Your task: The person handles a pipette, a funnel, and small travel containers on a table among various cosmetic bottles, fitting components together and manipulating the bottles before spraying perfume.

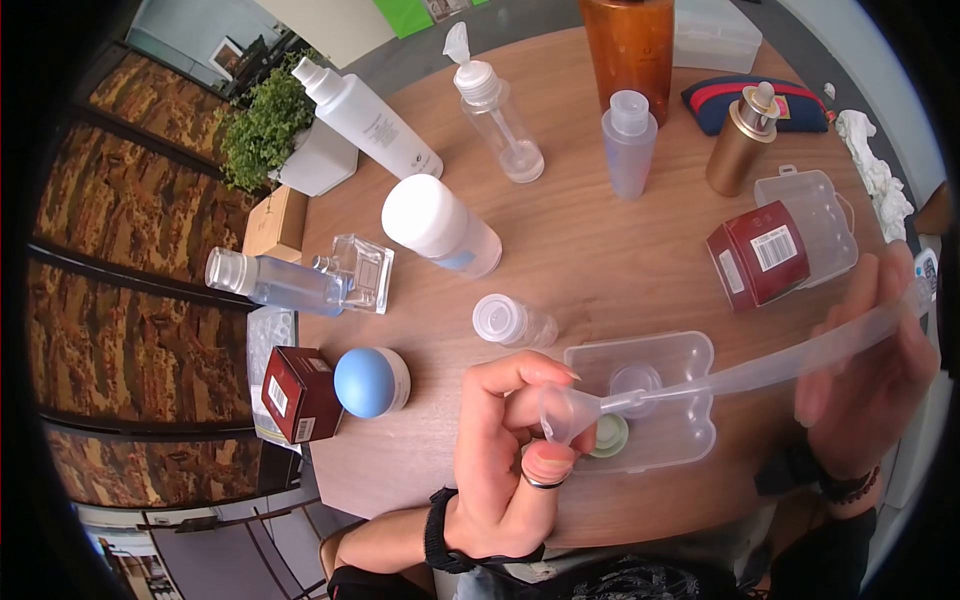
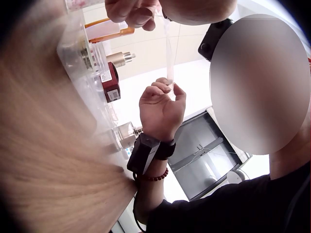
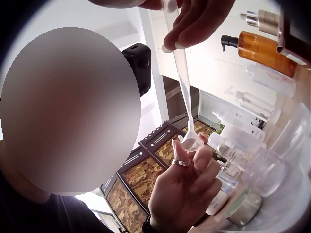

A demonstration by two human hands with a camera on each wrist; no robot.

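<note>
My left hand (image 1: 505,460) pinches a small clear funnel (image 1: 565,412) by its wide cone between thumb and fingers. From the funnel's narrow stem runs a long translucent tapered plastic tube (image 1: 800,355), stretched up to the right. Its wide far end is pinched by the fingers of my right hand (image 1: 865,370), raised at the table's right side. In the right wrist view, the tube's thin end meets the funnel stem. Below both lies an open clear plastic case (image 1: 690,345) holding a small clear jar (image 1: 636,388) and a green-lidded pot (image 1: 608,436).
A small clear bottle (image 1: 515,322) stands just beyond my left hand. Farther back are a white-capped bottle (image 1: 440,225), a clear pump bottle (image 1: 505,125), a frosted bottle (image 1: 630,150) and a gold bottle (image 1: 740,145). Red boxes (image 1: 758,255) sit at both sides, one beside a blue-lidded jar (image 1: 370,382).
</note>
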